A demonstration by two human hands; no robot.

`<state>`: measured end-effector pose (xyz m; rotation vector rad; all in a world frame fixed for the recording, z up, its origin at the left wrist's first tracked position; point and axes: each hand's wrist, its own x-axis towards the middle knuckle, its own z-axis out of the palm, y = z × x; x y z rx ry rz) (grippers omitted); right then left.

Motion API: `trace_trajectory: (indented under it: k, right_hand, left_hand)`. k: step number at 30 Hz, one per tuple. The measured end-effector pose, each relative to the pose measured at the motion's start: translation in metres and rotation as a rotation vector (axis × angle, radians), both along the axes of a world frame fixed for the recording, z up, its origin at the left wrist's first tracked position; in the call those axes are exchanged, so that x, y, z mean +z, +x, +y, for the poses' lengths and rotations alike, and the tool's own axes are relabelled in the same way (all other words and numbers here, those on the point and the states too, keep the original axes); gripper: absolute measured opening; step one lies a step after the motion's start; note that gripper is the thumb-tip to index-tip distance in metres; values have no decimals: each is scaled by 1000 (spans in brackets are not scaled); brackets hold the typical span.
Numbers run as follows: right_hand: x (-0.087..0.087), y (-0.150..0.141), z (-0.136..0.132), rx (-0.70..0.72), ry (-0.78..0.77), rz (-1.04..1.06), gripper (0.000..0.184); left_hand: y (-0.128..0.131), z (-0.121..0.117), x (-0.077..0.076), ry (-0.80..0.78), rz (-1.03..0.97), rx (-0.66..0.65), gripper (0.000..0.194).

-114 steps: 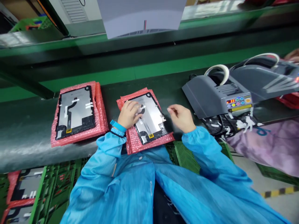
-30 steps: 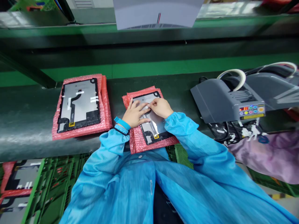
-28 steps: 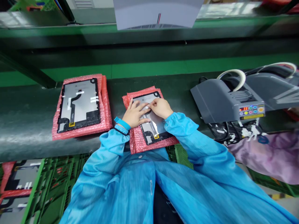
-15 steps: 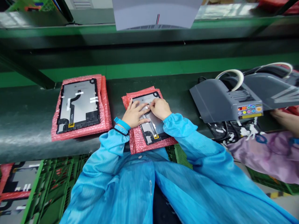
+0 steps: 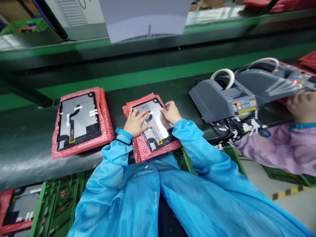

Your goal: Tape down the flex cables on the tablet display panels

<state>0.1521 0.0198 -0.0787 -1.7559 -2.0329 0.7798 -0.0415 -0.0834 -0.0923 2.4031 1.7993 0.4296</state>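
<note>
A tablet screen panel [image 5: 161,126], silver-backed with a black border, lies on pink bubble-wrap bags [image 5: 140,149] right in front of me. A dark flex cable with white tape strips and a yellow tab runs over its back. My left hand [image 5: 135,123] rests on the panel's left side, fingers spread beside the upper tape strip. Over the panel's upper right edge is my right hand [image 5: 172,113], thumb and bent fingers apart; nothing shows between them. To the left, a similar panel [image 5: 85,113] with white tape strips lies on a pink bubble-wrap stack [image 5: 106,131].
Grey tape dispensers [image 5: 222,100] stand on the dark bench [image 5: 27,131] to the right. Beside them a co-worker's hand [image 5: 302,107] and purple sleeve reach in. Green crates [image 5: 59,197] sit below the bench edge. A white sheet [image 5: 145,19] hangs ahead.
My right hand has lifted off the cable's upper end and moved right, its pinch now loosened. My left hand stays on the panel. The view has shifted slightly right.
</note>
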Motion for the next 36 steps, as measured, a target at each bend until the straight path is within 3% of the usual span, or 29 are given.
trace_trajectory:
  k: [3, 6, 9, 11, 13, 15, 17, 21, 25, 27, 36]
  right_hand:
    - [4, 29, -18, 86, -73, -82, 30]
    - [7, 47, -47, 209, -42, -129, 26]
    - [6, 61, -65, 238, -42, 29, 22]
    - [3, 83, -65, 83, -73, 241, 16]
    - [0, 117, -59, -270, -24, 487, 15]
    - [1, 156, -52, -628, 101, 718, 27]
    - [4, 187, -43, -792, 185, 882, 37]
    - [11, 206, -26, -822, 181, 964, 35]
    - [11, 203, -25, -837, 364, 902, 29]
    - [8, 206, -29, -826, 421, 892, 29]
    - [5, 222, -27, -815, 328, 1024, 35]
  left_hand:
    - [-2, 2, 1, -3, 19, 16, 64]
    - [-6, 4, 1, 14, 27, 17, 58]
    - [-12, 6, 1, 33, 47, -18, 55]
    - [-18, 9, 1, 54, 71, -36, 53]
    - [-24, 11, 0, 79, 87, -59, 51]
    - [-28, 12, 0, 103, 90, -87, 50]
    - [-27, 14, 4, 124, 95, -99, 47]
    - [14, 20, 20, 127, 155, -128, 43]
    - [78, 30, 29, 10, 186, -386, 48]
    - [96, 33, 28, -40, 182, -471, 51]
    - [85, 34, 22, -91, 118, -556, 56]
